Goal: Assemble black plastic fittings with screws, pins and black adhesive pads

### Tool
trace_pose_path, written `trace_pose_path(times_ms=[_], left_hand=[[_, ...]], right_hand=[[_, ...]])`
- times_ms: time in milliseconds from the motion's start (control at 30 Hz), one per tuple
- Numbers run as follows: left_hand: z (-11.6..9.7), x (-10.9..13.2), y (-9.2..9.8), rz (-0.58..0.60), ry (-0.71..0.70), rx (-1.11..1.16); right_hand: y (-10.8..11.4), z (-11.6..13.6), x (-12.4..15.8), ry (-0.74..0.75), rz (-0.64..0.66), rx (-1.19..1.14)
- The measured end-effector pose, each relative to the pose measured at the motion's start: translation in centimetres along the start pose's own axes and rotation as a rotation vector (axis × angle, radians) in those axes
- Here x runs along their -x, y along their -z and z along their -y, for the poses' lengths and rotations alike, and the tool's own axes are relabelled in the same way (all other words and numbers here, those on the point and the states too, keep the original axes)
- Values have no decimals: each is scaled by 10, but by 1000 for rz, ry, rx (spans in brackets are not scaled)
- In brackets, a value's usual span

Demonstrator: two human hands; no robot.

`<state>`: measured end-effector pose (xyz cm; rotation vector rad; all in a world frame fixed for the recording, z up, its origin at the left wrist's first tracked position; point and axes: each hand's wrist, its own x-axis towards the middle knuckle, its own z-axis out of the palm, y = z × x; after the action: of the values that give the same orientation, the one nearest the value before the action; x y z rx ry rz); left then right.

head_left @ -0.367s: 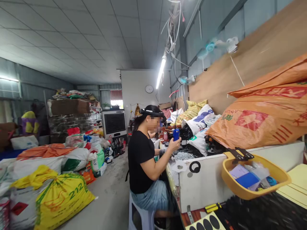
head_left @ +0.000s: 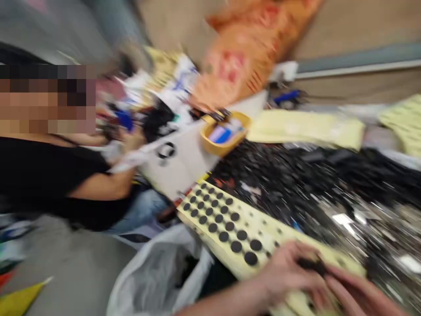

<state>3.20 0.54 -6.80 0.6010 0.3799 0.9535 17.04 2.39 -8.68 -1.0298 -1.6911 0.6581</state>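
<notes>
Workbench [head_left: 279,188] (blurred): dotted sheet [head_left: 230,228] under hand [head_left: 289,276]

Free room over the dotted cream sheet [head_left: 253,228], heaped black pieces [head_left: 279,184] beyond

Everything is smeared with motion blur. At the lower right, the bottom edge cuts off one hand [head_left: 287,274] and another hand [head_left: 362,296], and the dark piece [head_left: 311,264] by their fingers is too blurred to name. The black heap [head_left: 289,184] on the right breaks into specks too small to tell apart. The white bag [head_left: 154,281] runs off the bottom edge, its dark contents unclear, and the things in the yellow tray [head_left: 223,151] can't be made out
</notes>
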Motion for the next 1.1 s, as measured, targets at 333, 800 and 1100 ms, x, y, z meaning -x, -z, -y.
trace_pose_path(times_ms=[333, 800, 1100], left_hand=[[6, -8, 4, -255, 100, -221], [9, -7, 7, -315, 97, -282], [10, -6, 4, -342, 31, -362]], right_hand=[[22, 33, 25, -269, -125, 63], [12, 38, 30, -154, -165, 419], [7, 39, 30, -241, -171, 445]])
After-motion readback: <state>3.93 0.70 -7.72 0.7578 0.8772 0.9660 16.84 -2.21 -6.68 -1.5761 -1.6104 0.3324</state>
